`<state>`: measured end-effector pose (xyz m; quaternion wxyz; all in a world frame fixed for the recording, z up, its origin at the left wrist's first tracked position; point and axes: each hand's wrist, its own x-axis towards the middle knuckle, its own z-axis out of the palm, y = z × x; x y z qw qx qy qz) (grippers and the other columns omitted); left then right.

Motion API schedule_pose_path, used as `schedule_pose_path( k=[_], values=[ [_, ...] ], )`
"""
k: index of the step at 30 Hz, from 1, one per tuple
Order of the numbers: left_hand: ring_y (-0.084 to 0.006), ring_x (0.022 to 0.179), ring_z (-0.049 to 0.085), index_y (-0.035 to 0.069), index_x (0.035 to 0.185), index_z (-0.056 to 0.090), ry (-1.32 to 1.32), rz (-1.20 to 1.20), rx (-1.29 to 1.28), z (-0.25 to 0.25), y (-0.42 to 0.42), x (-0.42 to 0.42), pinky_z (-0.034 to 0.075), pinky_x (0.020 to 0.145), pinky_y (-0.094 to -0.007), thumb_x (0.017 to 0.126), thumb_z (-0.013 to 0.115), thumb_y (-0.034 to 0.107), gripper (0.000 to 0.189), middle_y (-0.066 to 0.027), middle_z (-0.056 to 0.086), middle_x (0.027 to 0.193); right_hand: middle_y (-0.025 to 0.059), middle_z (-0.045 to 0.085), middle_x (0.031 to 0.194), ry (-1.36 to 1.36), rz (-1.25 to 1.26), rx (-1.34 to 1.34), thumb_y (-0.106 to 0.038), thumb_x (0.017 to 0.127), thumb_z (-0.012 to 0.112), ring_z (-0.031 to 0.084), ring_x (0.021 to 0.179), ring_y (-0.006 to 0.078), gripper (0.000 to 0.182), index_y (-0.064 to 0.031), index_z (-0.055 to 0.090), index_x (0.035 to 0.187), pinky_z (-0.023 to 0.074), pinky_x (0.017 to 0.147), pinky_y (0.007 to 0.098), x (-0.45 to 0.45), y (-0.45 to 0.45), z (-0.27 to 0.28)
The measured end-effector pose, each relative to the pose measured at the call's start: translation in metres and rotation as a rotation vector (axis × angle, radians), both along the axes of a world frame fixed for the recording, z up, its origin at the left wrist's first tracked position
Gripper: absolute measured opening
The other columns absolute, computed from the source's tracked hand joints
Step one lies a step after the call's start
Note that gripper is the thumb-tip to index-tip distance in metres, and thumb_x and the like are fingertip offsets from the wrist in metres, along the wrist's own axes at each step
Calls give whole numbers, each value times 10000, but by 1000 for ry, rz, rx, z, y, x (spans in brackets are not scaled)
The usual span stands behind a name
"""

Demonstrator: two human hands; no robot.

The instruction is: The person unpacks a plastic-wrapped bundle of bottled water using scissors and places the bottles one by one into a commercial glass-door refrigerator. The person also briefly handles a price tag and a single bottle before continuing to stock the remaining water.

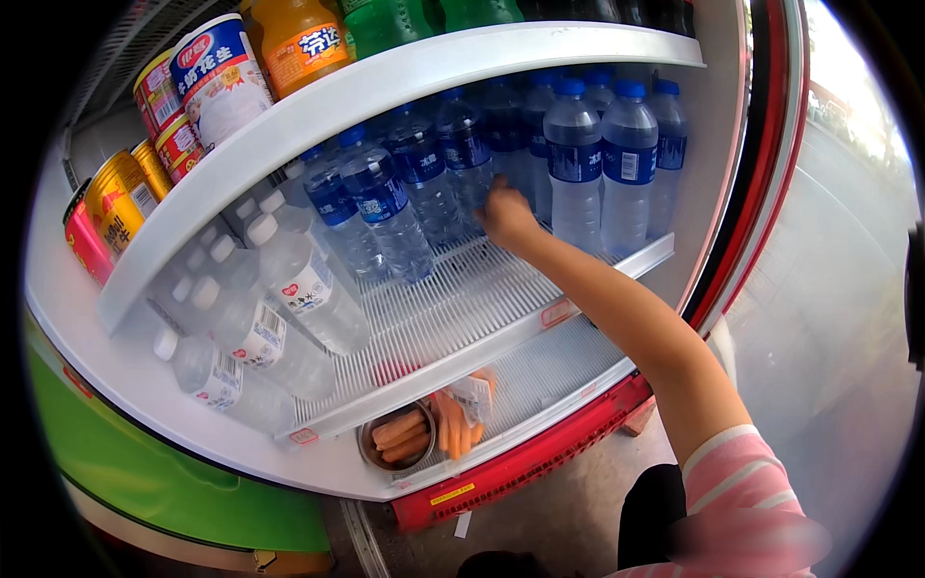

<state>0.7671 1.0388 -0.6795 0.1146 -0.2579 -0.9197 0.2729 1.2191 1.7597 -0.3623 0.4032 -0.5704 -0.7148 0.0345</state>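
Observation:
My right hand [507,215] reaches into a drinks fridge, at the middle shelf [448,311]. Its curled fingers are beside a clear water bottle [468,159] with a blue cap and label; whether they grip it cannot be told. Right of the hand stand frosted blue-capped bottles, the front ones being one bottle [572,166] and its neighbour [629,170]. To the left are more blue-label bottles, among them a clear bottle [383,206] standing at the front. White-capped bottles, such as a front bottle [311,282], fill the shelf's left end. My left hand is out of view.
Above, a white shelf [405,54] carries cans [220,83] and an orange soda bottle [300,43]. On the bottom shelf are a metal bowl of sausages [397,437] and bagged sausages [459,419]. The glass door [809,303] stands open at right.

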Motion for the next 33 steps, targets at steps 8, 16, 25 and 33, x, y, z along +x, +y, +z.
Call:
schedule_pose_path(
  k=[8,16,25,33],
  values=[
    [-387,797,555,-72,807,615,185,-185,697,229,31,83,409,867,-428,744,581,522,598,-216,575,900,189,583,866,-182,70,116,-207,682,706,613,766,341,419,14,466,945,501,648,405,0,-73,30],
    [-218,748,408,-16,773,466,-456,-878,1071,419,156,151,359,707,-297,743,555,155,195,-84,438,858,140,640,771,-363,253,45,-333,723,648,630,759,300,279,-63,661,791,508,656,347,-91,-66,19],
    [-216,774,316,31,564,336,-417,-1422,1266,486,299,247,257,722,-320,624,600,525,564,-123,296,833,164,499,1121,361,1427,0,-415,585,781,481,1067,302,924,-42,314,1289,403,867,409,-17,-236,31],
    [-161,639,356,19,535,313,-292,-1752,1488,482,431,311,275,529,-263,627,755,236,500,-71,357,722,203,562,960,288,520,396,-214,546,748,534,933,364,665,-10,451,1105,431,801,423,13,-211,27]
  ],
)
